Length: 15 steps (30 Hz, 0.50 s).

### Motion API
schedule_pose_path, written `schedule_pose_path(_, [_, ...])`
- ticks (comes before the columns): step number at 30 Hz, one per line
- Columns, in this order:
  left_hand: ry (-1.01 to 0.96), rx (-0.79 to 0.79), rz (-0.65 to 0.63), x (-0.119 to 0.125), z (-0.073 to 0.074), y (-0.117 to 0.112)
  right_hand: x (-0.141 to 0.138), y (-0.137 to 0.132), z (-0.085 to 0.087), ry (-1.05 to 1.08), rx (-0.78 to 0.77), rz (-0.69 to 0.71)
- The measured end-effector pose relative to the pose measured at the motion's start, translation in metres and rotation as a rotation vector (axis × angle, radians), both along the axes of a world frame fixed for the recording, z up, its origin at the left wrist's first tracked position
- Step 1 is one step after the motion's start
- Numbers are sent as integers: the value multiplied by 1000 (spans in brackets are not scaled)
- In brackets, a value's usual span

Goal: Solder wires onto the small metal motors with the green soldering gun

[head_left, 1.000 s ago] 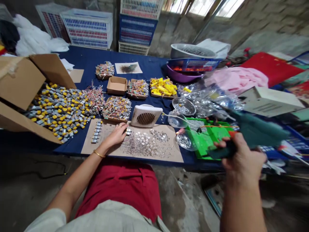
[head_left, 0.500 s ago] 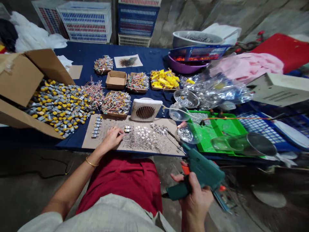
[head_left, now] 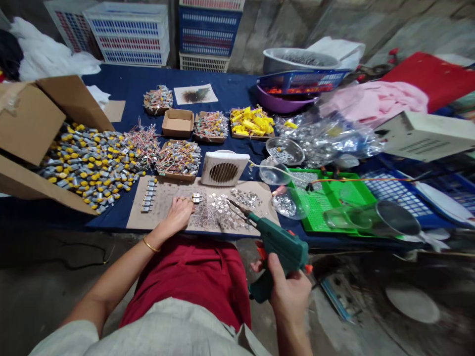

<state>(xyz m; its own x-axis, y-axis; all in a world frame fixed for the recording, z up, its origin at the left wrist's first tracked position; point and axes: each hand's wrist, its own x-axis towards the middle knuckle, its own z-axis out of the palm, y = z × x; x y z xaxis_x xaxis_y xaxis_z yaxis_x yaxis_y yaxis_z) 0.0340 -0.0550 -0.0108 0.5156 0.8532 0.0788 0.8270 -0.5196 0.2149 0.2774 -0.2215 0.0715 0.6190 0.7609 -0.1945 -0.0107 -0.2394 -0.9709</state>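
- A green soldering gun was gripped by the clenched fingers of the right hand, above a cardboard sheet.
- The left hand was laid open just beside small motors.
- Yellow-capped motors were spilled from an open carton.
- Wired motors were heaped in a cardboard tray.

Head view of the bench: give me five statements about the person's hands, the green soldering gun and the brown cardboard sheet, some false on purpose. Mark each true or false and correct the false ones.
1. The right hand grips a green pistol-grip soldering gun. True.
2. The left hand rests on a blue plastic crate. False: it rests on a brown cardboard sheet.
3. Small silver motors stand in a column on the sheet. True.
4. A white vented plastic housing sits on the green mesh tray. False: it sits at the sheet's far edge, left of the tray.
5. An open cardboard carton lies beside yellow-capped motors. True.
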Motion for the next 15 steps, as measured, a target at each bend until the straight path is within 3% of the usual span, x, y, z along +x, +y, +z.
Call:
schedule_pose_path(4, [-132,52,-2,-8,-11,-4,0,-11,3,14,62,-22])
schedule_pose_path(10, [-434,-23,15,-18,-22,-2,-2,-8,2,-121,-36,67])
schedule_pose_path(15, [-605,-169,33,-25,-10,4,-5,6,11,-142,-3,95])
